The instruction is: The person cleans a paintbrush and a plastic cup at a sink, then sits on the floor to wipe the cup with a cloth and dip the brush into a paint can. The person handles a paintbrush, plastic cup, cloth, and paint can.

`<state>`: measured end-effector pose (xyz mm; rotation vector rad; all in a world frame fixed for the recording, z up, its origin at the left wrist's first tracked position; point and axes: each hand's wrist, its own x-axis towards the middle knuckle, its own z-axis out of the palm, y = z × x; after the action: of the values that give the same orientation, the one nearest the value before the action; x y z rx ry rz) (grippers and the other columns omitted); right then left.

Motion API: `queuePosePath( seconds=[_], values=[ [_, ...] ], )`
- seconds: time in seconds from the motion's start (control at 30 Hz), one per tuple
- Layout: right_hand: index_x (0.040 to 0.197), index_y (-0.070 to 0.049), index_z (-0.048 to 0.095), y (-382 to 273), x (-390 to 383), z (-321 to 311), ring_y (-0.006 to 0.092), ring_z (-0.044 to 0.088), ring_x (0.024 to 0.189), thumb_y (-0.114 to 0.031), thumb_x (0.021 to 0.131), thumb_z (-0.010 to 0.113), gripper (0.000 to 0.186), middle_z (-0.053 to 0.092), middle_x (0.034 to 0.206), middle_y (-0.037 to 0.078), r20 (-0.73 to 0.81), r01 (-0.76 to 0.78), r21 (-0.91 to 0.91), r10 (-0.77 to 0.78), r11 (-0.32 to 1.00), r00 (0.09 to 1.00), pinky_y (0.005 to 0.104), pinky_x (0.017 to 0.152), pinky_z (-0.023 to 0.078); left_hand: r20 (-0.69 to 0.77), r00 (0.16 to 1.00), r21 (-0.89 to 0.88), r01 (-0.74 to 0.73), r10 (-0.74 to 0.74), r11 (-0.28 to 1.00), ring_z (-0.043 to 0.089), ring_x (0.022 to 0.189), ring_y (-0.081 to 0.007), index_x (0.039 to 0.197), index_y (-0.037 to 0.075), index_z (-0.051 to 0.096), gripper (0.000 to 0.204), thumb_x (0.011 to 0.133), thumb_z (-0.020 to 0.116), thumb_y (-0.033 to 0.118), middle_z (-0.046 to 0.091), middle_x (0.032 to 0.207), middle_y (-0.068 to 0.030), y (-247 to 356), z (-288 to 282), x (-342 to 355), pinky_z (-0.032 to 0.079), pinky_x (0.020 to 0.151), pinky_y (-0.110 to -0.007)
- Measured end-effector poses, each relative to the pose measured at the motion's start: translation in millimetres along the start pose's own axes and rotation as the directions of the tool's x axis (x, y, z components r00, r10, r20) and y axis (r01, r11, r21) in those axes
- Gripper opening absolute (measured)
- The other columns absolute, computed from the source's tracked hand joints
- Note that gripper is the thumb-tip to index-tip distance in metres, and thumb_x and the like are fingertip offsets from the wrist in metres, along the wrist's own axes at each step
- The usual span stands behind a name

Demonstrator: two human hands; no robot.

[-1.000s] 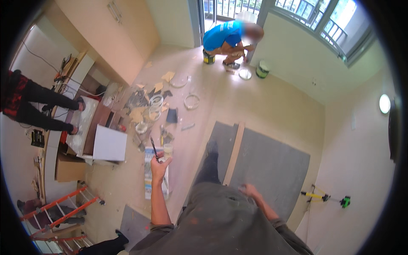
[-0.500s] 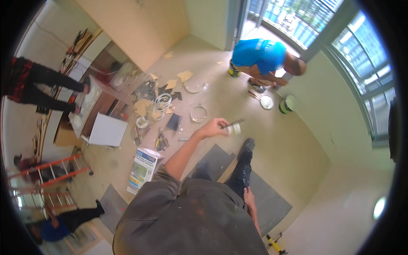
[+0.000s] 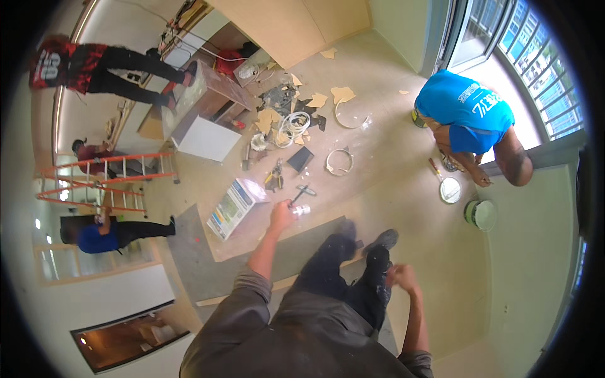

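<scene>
My left hand [image 3: 282, 216] is closed around a small white container [image 3: 302, 210], held out in front of me above the floor. A thin dark-handled tool [image 3: 299, 194] sticks up beside it in the same grip; its kind is too small to make out. My right hand [image 3: 399, 277] is by my right trouser leg [image 3: 377, 271], close to the knee. Its fingers look bent but are blurred, and I cannot tell whether they hold anything.
Ahead lie scraps, a coiled white cable [image 3: 293, 128], pliers [image 3: 275, 176] and a printed box [image 3: 237, 208]. A person in blue [image 3: 466, 113] crouches right, near an open bucket [image 3: 481, 215] and a paint lid [image 3: 450, 190]. An orange ladder [image 3: 113, 169] and other people are left.
My view has swung to the right. My left hand still holds the container and tool, now closer to the printed box. My right hand has lifted along my leg.
</scene>
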<state>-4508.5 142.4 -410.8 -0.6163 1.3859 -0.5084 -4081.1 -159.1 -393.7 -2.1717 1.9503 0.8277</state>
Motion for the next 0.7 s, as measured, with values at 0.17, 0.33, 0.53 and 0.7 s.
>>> queuePosePath(
  seconds=[0.17, 0.33, 0.53, 0.7],
  values=[
    [0.126, 0.003, 0.062, -71.2, 73.7, -37.8, 0.0187, 0.072, 0.073, -0.012, 0.094, 0.062, 0.036, 0.075, 0.087, 0.015, -0.341, 0.233, -0.026, -0.228, 0.972, 0.912, 0.0320, 0.066, 0.056, 0.096, 0.993, -0.300, -0.032, 0.063, 0.954, 0.072, 0.094, -0.0235, 0.106, 0.004, 0.073, 0.044, 0.067, 0.092, 0.013, 0.076, 0.100, -0.0114, 64.6, 35.7, 6.7, 0.054, 0.088, -0.036],
    [0.139, -0.002, 0.054, -105.8, 114.9, -76.2, 0.0190, 0.073, 0.081, -0.014, 0.095, 0.062, 0.047, 0.075, 0.098, 0.015, -0.270, 0.236, 0.178, -0.183, 0.955, 0.945, 0.0319, 0.071, 0.057, 0.312, 0.932, -0.887, 0.216, 0.186, 0.408, 0.053, 0.073, -0.0049, 0.123, 0.007, 0.063, 0.047, 0.081, 0.077, -0.008, 0.066, 0.108, -0.0014, 139.3, 65.6, 9.2, 0.037, 0.058, -0.024],
    [0.140, -0.004, 0.054, -62.7, 199.2, -121.3, 0.0185, 0.072, 0.081, -0.014, 0.097, 0.060, 0.045, 0.074, 0.098, 0.014, -0.347, 0.273, 0.310, -0.159, 0.911, 0.924, 0.0322, 0.075, 0.057, 0.337, 0.822, -0.939, 0.263, 0.459, 0.219, 0.044, 0.067, -0.0047, 0.122, 0.008, 0.058, 0.048, 0.082, 0.071, -0.013, 0.060, 0.105, 0.0005, 198.0, 123.7, 73.9, 0.030, 0.056, -0.023],
    [0.156, -0.015, 0.034, -42.5, 224.1, -120.7, 0.0190, 0.071, 0.079, -0.015, 0.101, 0.058, 0.060, 0.073, 0.099, 0.015, -0.446, 0.309, -0.025, -0.287, 0.951, 0.848, 0.0326, 0.072, 0.058, 0.401, 0.826, -0.908, 0.301, 0.397, 0.290, 0.062, 0.096, -0.0105, 0.128, 0.005, 0.056, 0.053, 0.081, 0.076, -0.007, 0.065, 0.113, -0.0027, 216.0, 170.7, 94.7, 0.050, 0.078, -0.024]
  ],
)
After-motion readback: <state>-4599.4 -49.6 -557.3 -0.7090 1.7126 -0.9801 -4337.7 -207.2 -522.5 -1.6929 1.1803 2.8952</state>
